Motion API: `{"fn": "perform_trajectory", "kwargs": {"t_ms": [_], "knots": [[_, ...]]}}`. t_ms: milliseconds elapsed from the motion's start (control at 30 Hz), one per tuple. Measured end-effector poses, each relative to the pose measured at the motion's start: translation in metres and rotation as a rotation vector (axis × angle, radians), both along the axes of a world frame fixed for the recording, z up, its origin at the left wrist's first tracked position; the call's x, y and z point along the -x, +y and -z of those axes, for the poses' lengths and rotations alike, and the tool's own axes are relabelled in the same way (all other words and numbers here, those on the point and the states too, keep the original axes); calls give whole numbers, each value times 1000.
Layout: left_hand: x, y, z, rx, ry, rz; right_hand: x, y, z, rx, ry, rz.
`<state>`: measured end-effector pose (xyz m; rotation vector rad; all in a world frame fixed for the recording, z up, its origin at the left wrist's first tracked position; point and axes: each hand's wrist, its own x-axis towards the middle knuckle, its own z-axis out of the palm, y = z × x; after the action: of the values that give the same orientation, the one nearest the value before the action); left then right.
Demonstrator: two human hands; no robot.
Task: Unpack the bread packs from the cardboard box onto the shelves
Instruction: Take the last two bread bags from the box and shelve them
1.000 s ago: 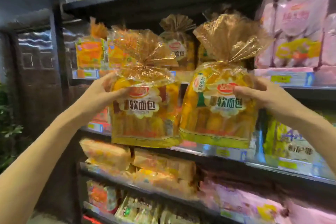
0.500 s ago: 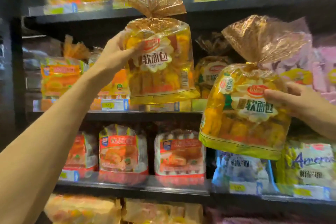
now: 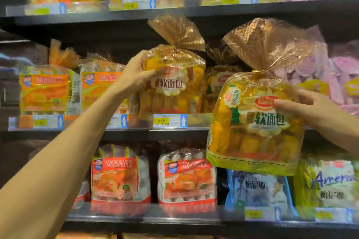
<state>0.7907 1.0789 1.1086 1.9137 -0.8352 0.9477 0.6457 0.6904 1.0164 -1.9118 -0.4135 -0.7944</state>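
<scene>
Two yellow bread packs with gathered gold plastic tops are in my hands. My left hand (image 3: 134, 75) grips the upper left corner of one bread pack (image 3: 174, 87), which stands on the middle shelf (image 3: 136, 132) behind a price tag. My right hand (image 3: 303, 106) grips the right side of the second bread pack (image 3: 252, 126), which hangs in the air in front of the shelf edge, lower and to the right. The cardboard box is out of view.
Orange bread packs (image 3: 44, 89) stand left on the middle shelf, and another yellow pack (image 3: 215, 87) sits behind between my two. Pink packs (image 3: 342, 75) fill the right. Red packs (image 3: 120, 176) and blue and green bags line the lower shelf. The upper shelf (image 3: 174, 9) holds yellow packs.
My left hand has carried its pack right and down onto the middle shelf. The right hand's pack stays in the air, barely shifted. The view has tilted slightly upward.
</scene>
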Motion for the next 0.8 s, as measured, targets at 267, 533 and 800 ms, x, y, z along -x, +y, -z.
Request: {"fn": "perform_trajectory", "kwargs": {"t_ms": [267,533,800], "knots": [[-15,-7,13,9,89,-137,-5,-8,-26,-30,-38,3],[-9,-23,17,-12,-237,-266,-18,-1,-96,-88,-244,6],[-5,-19,22,-31,-277,-274,-66,2,-113,95,-180,89]]}}
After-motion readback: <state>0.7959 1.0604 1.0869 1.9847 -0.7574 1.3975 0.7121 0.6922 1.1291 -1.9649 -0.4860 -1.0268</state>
